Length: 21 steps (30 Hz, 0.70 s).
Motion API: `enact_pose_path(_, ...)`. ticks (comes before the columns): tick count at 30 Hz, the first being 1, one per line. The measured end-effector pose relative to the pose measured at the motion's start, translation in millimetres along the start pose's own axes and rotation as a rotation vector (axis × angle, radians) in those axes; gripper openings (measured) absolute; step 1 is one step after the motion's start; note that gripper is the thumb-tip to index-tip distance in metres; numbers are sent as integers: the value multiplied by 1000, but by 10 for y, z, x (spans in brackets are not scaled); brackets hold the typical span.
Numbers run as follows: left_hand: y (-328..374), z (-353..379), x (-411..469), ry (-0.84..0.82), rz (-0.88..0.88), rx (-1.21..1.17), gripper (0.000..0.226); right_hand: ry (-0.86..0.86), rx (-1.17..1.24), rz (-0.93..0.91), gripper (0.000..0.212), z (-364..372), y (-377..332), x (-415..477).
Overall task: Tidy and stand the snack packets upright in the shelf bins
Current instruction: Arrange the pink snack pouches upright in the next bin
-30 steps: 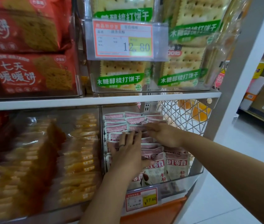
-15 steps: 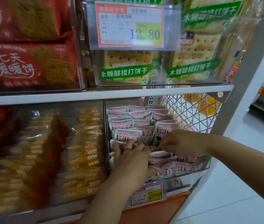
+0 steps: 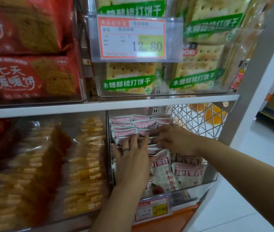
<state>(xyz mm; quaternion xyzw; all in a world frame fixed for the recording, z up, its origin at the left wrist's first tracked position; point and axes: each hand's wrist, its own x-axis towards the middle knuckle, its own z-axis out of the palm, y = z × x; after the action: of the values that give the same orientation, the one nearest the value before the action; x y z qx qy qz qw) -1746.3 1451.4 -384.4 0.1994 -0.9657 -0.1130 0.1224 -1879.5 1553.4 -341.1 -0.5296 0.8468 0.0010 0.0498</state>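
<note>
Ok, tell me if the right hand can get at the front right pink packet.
Probably yes: the front right packet lies just in front of the right hand in the same open-topped bin, with nothing over it.

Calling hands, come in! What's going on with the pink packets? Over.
Left hand, right hand open, pressing packets in bin. Back rows upright, front ones crooked. Nothing in the way.

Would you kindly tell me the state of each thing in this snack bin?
rear pink packets, upright in tight rows.
front packets, leaning, faces showing, not yet upright.
left hand, fingers straight, pressing on the rows.
right hand, fingers laid flat across the rows.
clear bin, nearly full.
</note>
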Motion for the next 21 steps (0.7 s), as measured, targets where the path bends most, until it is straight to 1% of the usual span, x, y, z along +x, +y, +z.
enact_pose_path(2, -3, 17, 14, 6, -12, 9, 68, 24, -96, 54, 31, 68, -43, 72)
enact_pose_path(4, 0, 8, 6, 20, -7, -13, 66, 88, -56, 70, 26, 94, -77, 59)
enact_pose_path(7, -5, -50, -29, 41, 35, -43, 65, 307, 305, 102, 22, 16, -81, -157)
enact_pose_path(8, -6, -81, -53, 43, 65, -47, 63, 384, 382, 138, 23, -23, -88, -293)
enact_pose_path(9, -9, -109, -81, 40, 103, -54, 61, 430, 396, 170, 25, -57, -109, -456)
enact_pose_path(10, -8, -141, -115, 29, 145, -73, 58, 433, 372, 190, 25, -73, -144, -624)
enact_pose_path(12, 21, -199, -189, -13, 230, -132, 56, 358, 304, 198, 27, -40, -249, -919)
enact_pose_path(13, 49, -216, -220, -35, 268, -166, 55, 320, 267, 198, 30, 3, -299, -1020)
enact_pose_path(15, 119, -197, -241, -84, 322, -211, 53, 301, 228, 203, 38, 129, -350, -1108)
enact_pose_path(18, 196, -115, -171, -140, 371, -108, 55, 244, 259, 277, 51, 288, -358, -1064)
enact_pose_path(21, 198, -81, -92, -197, 347, -39, 68, 216, 224, 385, 62, 352, -322, -942)
